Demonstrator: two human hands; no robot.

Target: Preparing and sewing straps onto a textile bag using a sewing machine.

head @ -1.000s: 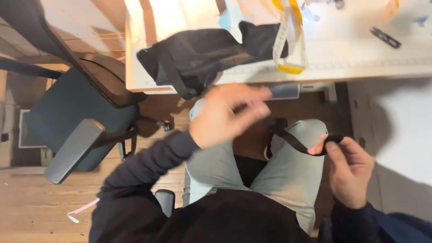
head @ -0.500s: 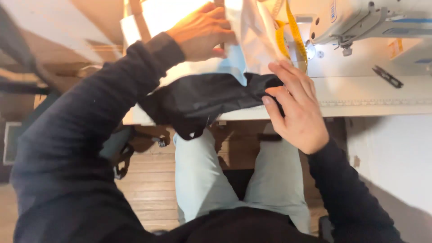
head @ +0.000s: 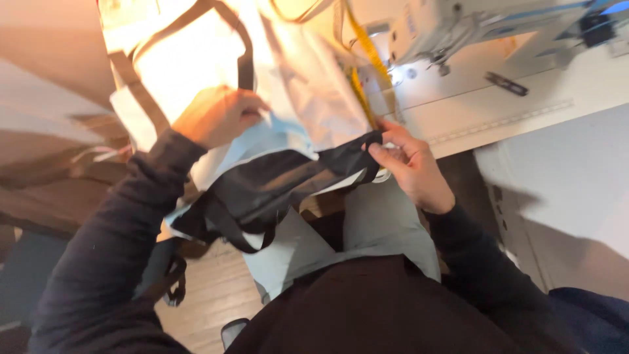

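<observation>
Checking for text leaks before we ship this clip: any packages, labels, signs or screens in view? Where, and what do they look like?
Label on the sewing machine: small, on the white body near its left end; too blurred for more.
Orange sticker: squarish, on the white table, under the machine arm.
Yellow measuring tape: narrow strip hanging left of the machine.
No packages, signs or screens.

Both arms wore long, dark navy sleeves that ended snugly at the wrists — the left hand (head: 219, 117) in the upper left of the frame, the right hand (head: 414, 165) right of centre, both bare. A dark top filled the bottom centre — pale grey-blue trousers showed above it.
</observation>
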